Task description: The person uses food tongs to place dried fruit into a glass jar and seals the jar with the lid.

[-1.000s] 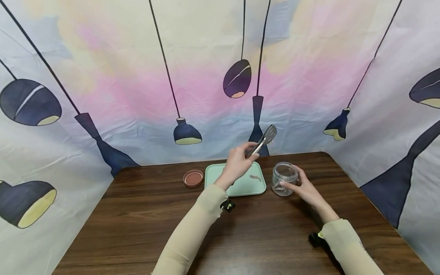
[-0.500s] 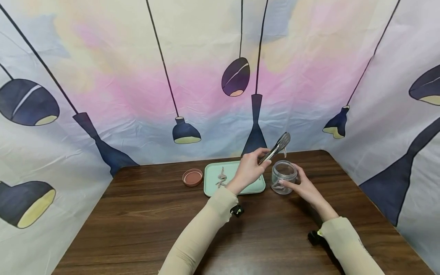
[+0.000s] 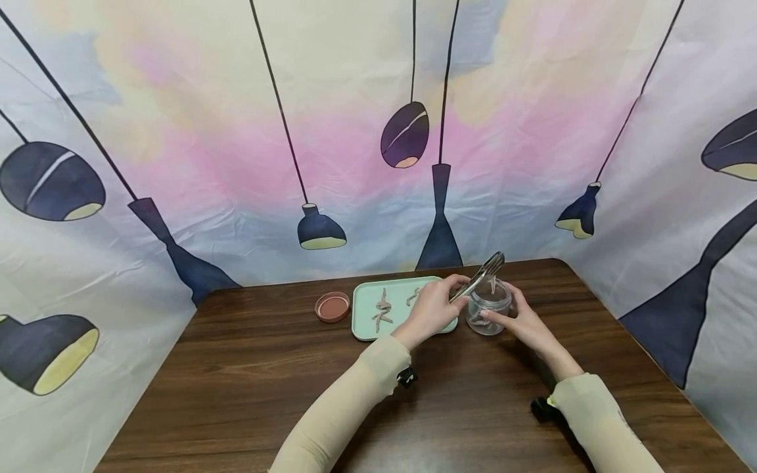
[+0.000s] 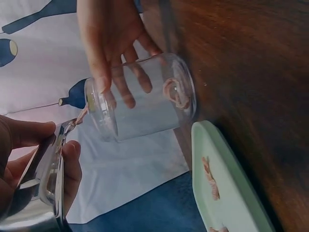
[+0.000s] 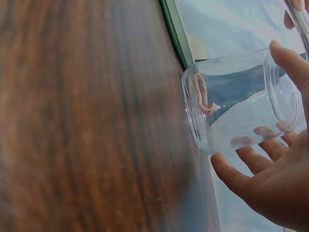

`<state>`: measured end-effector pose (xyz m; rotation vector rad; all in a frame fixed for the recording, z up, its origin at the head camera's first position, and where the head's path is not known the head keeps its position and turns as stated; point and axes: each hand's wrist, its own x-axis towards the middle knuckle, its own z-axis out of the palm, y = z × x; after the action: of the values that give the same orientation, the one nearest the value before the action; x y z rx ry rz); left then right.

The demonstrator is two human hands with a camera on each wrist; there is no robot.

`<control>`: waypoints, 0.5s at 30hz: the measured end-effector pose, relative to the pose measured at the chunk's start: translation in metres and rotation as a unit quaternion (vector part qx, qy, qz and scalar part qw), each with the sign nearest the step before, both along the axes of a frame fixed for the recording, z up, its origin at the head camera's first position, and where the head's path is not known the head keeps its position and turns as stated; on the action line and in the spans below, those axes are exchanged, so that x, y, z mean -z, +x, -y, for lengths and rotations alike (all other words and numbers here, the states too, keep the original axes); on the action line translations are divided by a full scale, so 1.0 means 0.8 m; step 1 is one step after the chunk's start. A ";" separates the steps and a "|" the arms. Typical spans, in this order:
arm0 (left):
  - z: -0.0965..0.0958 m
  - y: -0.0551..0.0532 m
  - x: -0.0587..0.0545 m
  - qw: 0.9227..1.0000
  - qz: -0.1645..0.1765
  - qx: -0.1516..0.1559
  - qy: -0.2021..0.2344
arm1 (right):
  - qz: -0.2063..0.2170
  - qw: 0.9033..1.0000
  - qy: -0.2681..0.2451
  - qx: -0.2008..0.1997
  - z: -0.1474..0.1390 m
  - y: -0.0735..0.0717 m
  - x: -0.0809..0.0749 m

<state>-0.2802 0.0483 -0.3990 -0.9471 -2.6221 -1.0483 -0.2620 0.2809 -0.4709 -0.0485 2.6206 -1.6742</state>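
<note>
My left hand (image 3: 430, 307) grips metal tongs (image 3: 485, 274), tilted up and rightward. From their tips a thin pinkish-brown strip (image 4: 83, 115) hangs at the mouth of a clear jar (image 3: 488, 318). Fingers and thumb of my right hand (image 3: 528, 326) curl round the jar, which stands upright without a lid. Another curled strip (image 5: 202, 96) lies on the jar's bottom, seen in both wrist views. Left of the jar, a mint-green tray (image 3: 362, 293) bears several similar strips (image 3: 383, 307), partly hidden behind my left hand.
A reddish-brown round lid (image 3: 332, 307) lies on the table left of the tray. The dark wooden table (image 3: 236, 387) ends at the back against a hanging cloth (image 3: 367, 190) printed with lamps.
My left hand has moved right and the tongs have come down from above the tray to the jar's mouth, carrying the strip. The right hand and jar have stayed in place.
</note>
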 end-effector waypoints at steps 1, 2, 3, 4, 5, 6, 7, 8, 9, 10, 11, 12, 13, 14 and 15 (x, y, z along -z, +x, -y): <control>0.000 0.000 0.002 1.000 0.002 -0.001 -0.003 | 0.001 1.000 0.002 0.000 0.000 0.000 0.000; 0.001 0.000 0.003 1.000 0.002 0.000 -0.004 | 0.001 1.000 0.004 0.000 0.000 0.000 0.000; 0.001 0.000 0.004 1.000 0.002 0.001 -0.004 | 0.002 1.000 0.005 0.000 0.000 0.000 0.000; 0.002 0.000 0.004 1.000 0.004 0.001 -0.004 | 0.002 1.000 0.006 0.000 0.000 0.000 0.000; 0.002 0.000 0.004 1.000 0.004 0.001 -0.004 | 0.002 1.000 0.007 0.000 0.000 0.000 0.000; 0.002 0.000 0.004 1.000 0.004 0.000 -0.004 | 0.002 1.000 0.008 0.000 0.000 0.000 0.000; 0.002 0.000 0.004 1.000 0.004 0.001 -0.004 | 0.002 1.000 0.010 -0.001 0.000 0.001 0.000; 0.002 0.001 0.004 1.000 0.004 0.000 -0.004 | 0.002 1.000 0.010 -0.001 -0.001 0.001 0.000; 0.002 0.001 0.003 1.000 0.006 -0.001 -0.005 | 0.002 1.000 0.011 -0.001 -0.001 0.002 0.000; 0.003 0.002 0.003 1.000 0.008 -0.003 -0.006 | 0.002 1.000 0.012 -0.001 -0.001 0.002 0.000; 0.003 0.002 0.002 1.000 0.011 -0.003 -0.006 | 0.002 1.000 0.011 -0.001 -0.001 0.002 0.000; 0.004 0.002 0.001 1.000 0.013 -0.004 -0.006 | 0.003 1.000 0.012 -0.001 -0.001 0.002 0.001; 0.005 0.002 0.001 1.000 0.015 -0.005 -0.005 | 0.003 1.000 0.012 0.000 -0.001 0.002 0.001; 0.005 0.002 0.000 1.000 0.017 -0.006 -0.005 | 0.003 1.000 0.011 0.000 -0.001 0.002 0.001; 0.006 0.002 0.000 1.000 0.019 -0.006 -0.003 | 0.002 1.000 0.012 0.001 0.000 0.001 0.001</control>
<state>-0.2783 0.0433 -0.3986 -0.9192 -2.6600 -1.0673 -0.2613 0.2813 -0.4714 -0.0419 2.6373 -1.6420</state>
